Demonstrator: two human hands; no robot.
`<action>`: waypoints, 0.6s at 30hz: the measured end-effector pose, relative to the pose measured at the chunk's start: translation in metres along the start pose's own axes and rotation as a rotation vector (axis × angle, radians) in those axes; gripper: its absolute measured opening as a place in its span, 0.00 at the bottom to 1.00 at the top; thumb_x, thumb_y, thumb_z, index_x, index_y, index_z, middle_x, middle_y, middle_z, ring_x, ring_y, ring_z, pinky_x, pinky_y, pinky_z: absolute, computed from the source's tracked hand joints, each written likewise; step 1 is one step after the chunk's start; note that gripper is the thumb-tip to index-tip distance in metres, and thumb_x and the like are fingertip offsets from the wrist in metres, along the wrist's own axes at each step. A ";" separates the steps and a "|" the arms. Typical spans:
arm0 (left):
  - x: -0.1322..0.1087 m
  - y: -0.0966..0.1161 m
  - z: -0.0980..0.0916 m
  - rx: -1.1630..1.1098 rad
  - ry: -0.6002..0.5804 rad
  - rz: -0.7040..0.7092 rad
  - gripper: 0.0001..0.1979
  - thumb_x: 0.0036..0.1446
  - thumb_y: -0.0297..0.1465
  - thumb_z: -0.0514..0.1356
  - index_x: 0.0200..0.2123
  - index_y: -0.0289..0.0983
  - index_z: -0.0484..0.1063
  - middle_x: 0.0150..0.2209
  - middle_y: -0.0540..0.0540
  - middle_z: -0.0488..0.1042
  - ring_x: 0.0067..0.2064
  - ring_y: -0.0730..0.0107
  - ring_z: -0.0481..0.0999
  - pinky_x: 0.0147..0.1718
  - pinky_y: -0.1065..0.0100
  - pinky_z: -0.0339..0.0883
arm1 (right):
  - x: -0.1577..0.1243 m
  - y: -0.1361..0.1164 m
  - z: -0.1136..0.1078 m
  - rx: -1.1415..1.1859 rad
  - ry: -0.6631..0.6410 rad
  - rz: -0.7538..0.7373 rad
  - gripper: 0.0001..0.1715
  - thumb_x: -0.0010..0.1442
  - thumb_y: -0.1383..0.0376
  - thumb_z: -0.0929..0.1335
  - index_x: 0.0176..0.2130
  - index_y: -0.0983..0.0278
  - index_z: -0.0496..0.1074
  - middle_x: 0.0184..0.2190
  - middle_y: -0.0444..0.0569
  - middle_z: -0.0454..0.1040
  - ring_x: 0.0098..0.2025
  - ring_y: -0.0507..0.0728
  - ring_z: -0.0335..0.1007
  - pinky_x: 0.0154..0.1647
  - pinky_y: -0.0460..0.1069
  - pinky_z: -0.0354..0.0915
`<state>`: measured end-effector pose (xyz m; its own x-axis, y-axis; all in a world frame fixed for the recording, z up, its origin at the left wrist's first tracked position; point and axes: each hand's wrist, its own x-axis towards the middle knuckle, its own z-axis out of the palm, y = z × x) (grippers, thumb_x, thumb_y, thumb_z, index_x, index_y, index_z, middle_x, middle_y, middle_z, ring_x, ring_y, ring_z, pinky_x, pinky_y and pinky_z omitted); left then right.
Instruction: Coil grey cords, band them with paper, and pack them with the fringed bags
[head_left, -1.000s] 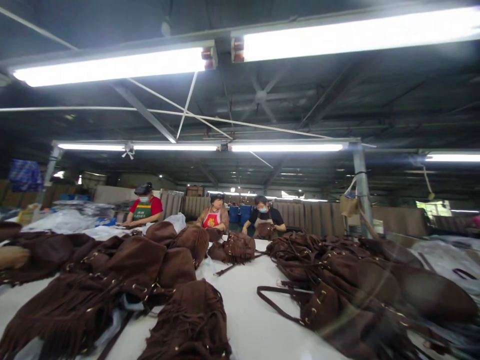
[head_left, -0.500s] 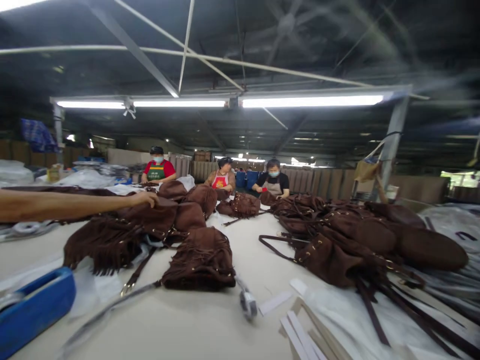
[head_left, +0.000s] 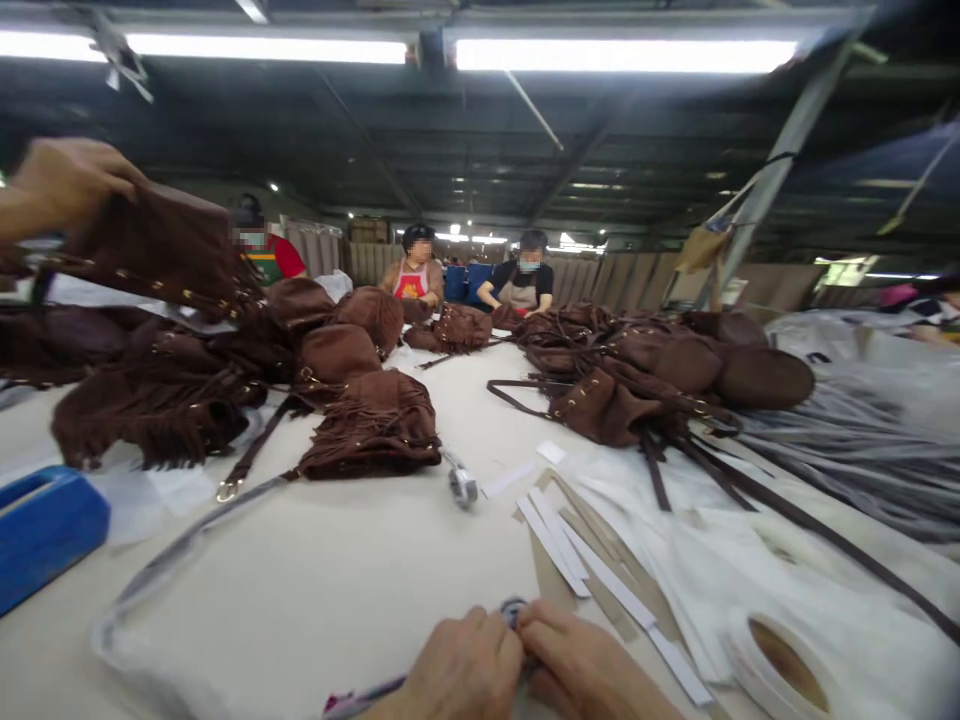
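Observation:
Both my hands are at the bottom edge, close together on the pale table (head_left: 337, 580). My left hand (head_left: 454, 668) and my right hand (head_left: 589, 672) have their fingers closed, pinching a small grey round item (head_left: 514, 608) between them; I cannot make out what it is. A thin strip (head_left: 360, 702) runs left from under my left hand. Just beyond my hands lie several white and tan paper strips (head_left: 570, 545). A small tape roll (head_left: 463, 486) lies farther out, in front of a brown fringed bag (head_left: 371, 425).
Piles of brown fringed bags (head_left: 172, 400) and strapped brown bags (head_left: 645, 375) cover the table's middle. At the upper left a co-worker's hand (head_left: 67, 180) lifts a fringed bag (head_left: 165, 250). A blue box (head_left: 41, 530) sits left, white sheets (head_left: 757, 590) right. Three people sit at the far end.
The view has tilted down from the ceiling lights to the table. My two hands have come into view at the bottom. The co-worker's arm went from resting on the bags to lifting one.

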<state>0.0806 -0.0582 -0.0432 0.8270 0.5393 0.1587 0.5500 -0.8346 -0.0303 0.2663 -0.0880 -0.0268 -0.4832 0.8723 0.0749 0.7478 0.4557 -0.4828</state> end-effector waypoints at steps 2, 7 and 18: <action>-0.003 0.001 0.002 -0.001 0.081 -0.006 0.06 0.60 0.25 0.57 0.40 0.37 0.63 0.34 0.46 0.74 0.33 0.60 0.74 0.24 0.66 0.67 | 0.001 -0.007 0.000 -0.048 0.024 0.048 0.09 0.52 0.74 0.64 0.33 0.63 0.68 0.37 0.52 0.73 0.39 0.59 0.70 0.41 0.51 0.67; -0.015 -0.018 -0.017 -0.028 0.039 0.204 0.09 0.61 0.26 0.59 0.42 0.39 0.61 0.34 0.52 0.74 0.31 0.66 0.73 0.25 0.67 0.64 | -0.005 -0.018 -0.020 0.170 0.033 -0.126 0.08 0.55 0.73 0.64 0.30 0.61 0.62 0.34 0.47 0.70 0.39 0.56 0.67 0.43 0.48 0.64; -0.029 -0.021 -0.050 0.003 -0.050 0.350 0.15 0.61 0.22 0.59 0.50 0.34 0.60 0.29 0.53 0.74 0.25 0.67 0.70 0.21 0.64 0.56 | -0.007 -0.009 -0.035 0.168 -0.018 -0.206 0.11 0.59 0.70 0.69 0.30 0.61 0.62 0.33 0.45 0.70 0.39 0.55 0.66 0.41 0.47 0.60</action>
<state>0.0387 -0.0617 0.0016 0.9702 0.2253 0.0895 0.2323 -0.9696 -0.0772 0.2794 -0.0919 0.0074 -0.6269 0.7599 0.1717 0.5473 0.5864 -0.5971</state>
